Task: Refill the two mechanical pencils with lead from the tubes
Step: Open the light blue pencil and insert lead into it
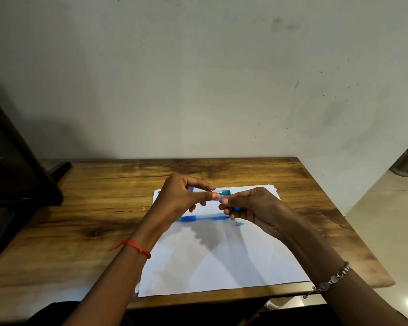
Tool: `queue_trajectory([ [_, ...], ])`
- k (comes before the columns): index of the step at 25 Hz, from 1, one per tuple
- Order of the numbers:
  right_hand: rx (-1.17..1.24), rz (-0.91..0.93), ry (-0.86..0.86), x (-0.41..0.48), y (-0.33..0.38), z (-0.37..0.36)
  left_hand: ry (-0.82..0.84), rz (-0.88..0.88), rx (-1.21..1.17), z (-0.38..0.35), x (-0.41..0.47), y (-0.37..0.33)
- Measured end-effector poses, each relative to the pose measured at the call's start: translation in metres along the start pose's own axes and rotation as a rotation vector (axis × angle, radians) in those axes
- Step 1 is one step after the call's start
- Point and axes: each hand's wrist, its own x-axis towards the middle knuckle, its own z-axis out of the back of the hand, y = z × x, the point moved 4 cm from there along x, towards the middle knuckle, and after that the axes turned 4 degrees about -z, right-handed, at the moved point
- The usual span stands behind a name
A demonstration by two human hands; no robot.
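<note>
Left hand (181,196) grips a lead tube (199,190); right hand (250,208) pinches its orange cap (216,196), likely opening it; blue pencil (203,218) lies just below both hands, awaiting lead

Both hands — left hand (179,196), right hand (250,205) — pinch an orange-tipped tube (216,196) above white paper (222,262).
</note>
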Motion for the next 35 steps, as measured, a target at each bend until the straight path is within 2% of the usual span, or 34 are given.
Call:
queue_trajectory([
  [5, 0.062, -0.007, 0.026, 0.000, 0.000, -0.005, -0.012, -0.077, 0.020, 0.002, 0.002, -0.002],
  [11, 0.076, -0.024, 0.021, 0.000, 0.002, -0.003, -0.013, -0.064, -0.015, 0.003, 0.003, 0.001],
  [21, -0.210, 0.137, -0.153, -0.007, 0.016, -0.001, -0.031, 0.027, -0.224, 0.003, 0.002, 0.008],
  [28, -0.422, 0.238, -0.231, -0.008, 0.023, -0.003, -0.036, 0.061, -0.263, 0.002, 0.002, 0.010],
  [35, -0.554, 0.436, -0.296, -0.011, 0.032, 0.003, -0.036, 0.092, -0.302, 0.002, 0.002, 0.011],
])
